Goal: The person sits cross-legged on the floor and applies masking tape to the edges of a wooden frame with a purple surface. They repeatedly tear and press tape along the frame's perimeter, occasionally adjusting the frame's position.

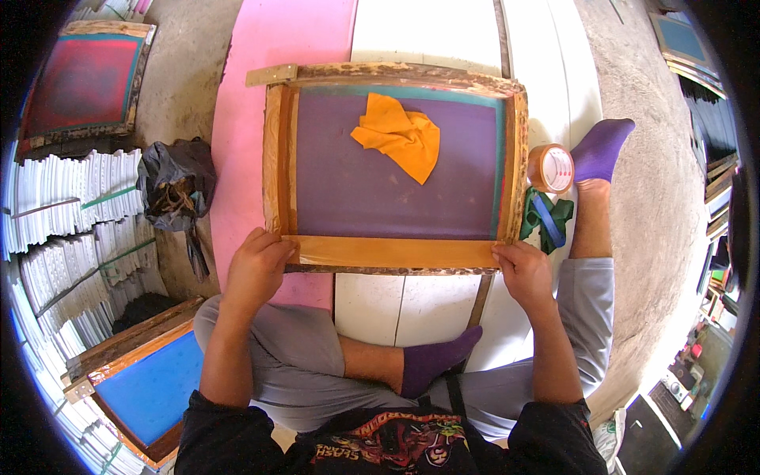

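Observation:
A wooden screen-printing frame [519, 119] with purple mesh [332, 190] lies flat in front of me. Along its near side runs a strip of brown packing tape [396, 252], stretched between my hands. My left hand [260, 261] pinches the strip's left end at the near left corner. At the near right corner, my right hand [524, 273] pinches the other end. Whether the strip is stuck down along its full length, I cannot tell. Similar tape covers the frame's left and right sides. A crumpled orange cloth [404, 138] rests on the far part of the mesh.
Right of the frame are a tape roll [552, 169] and a green cloth with a blue strip [546, 220]. Bundled white stacks [75, 190], a black plastic bag [178, 186] and a blue-mesh frame [154, 384] stand left. Pink and white boards [431, 39] lie underneath.

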